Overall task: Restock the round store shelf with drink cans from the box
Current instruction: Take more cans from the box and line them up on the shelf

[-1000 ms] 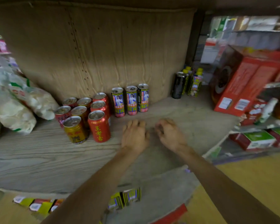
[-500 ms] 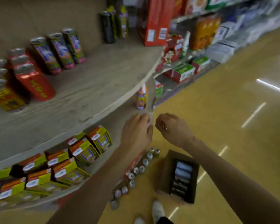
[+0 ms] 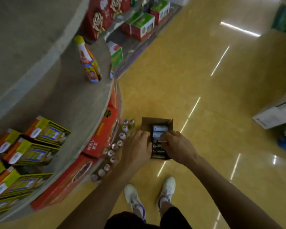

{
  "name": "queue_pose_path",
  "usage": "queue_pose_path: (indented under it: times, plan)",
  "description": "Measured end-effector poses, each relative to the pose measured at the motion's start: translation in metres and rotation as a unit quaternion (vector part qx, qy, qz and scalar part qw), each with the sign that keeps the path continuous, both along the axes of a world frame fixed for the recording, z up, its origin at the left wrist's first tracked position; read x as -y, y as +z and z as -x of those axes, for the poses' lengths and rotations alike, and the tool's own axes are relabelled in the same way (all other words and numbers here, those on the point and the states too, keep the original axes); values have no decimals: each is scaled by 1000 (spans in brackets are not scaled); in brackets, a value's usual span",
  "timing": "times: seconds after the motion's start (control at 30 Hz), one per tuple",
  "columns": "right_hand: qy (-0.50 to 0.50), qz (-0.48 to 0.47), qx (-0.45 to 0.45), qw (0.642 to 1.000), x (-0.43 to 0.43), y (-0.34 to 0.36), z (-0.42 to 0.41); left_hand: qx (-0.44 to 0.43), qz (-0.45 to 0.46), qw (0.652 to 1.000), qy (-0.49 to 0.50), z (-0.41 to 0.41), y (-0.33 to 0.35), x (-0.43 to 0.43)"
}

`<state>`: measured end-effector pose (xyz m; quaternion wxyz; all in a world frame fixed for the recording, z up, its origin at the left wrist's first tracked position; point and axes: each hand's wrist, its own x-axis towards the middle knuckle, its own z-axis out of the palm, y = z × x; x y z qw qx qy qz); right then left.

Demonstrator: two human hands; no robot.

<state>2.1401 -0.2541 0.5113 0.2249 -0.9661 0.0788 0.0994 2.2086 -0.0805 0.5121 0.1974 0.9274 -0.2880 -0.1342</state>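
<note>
An open cardboard box (image 3: 157,120) stands on the yellow floor beside the round shelf (image 3: 82,103). Inside it lie drink cans (image 3: 160,128) on their sides, two pale ones at the far end and darker ones nearer me. My left hand (image 3: 137,147) reaches down over the box's left rim with its fingers stretched out. My right hand (image 3: 178,146) is over the box, its fingers bent down onto the cans in the middle. Whether it grips one is hidden.
A curved row of upright cans (image 3: 120,142) lines the floor along the shelf's base, beside red cases (image 3: 104,133). Yellow cartons (image 3: 45,131) and a lone bottle (image 3: 87,61) sit on the shelf tier. My feet (image 3: 132,195) stand just behind the box. White cartons (image 3: 274,113) lie at far right.
My view has swung down from the upper shelf tier to the floor. Both hands left the shelf surface and dropped to the box of cans.
</note>
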Motion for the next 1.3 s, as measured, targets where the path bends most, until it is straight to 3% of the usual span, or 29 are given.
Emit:
queue_pose_path:
  times: [0.47,0.8,1.07,1.3]
  plan:
    - [-19,-58,-150,987,96,-184,28,-126,-82,988,38,27,-168,88]
    - [-43,-59,-157,985,97,-409,-4,-165,-125,978,10,-13,-384,93]
    - [26,49,-218,974,104,-590,-52,-135,-114,983,-40,-67,-541,104]
    - [43,136,-237,961,112,-679,-64,-174,-106,979,-24,-85,-608,111]
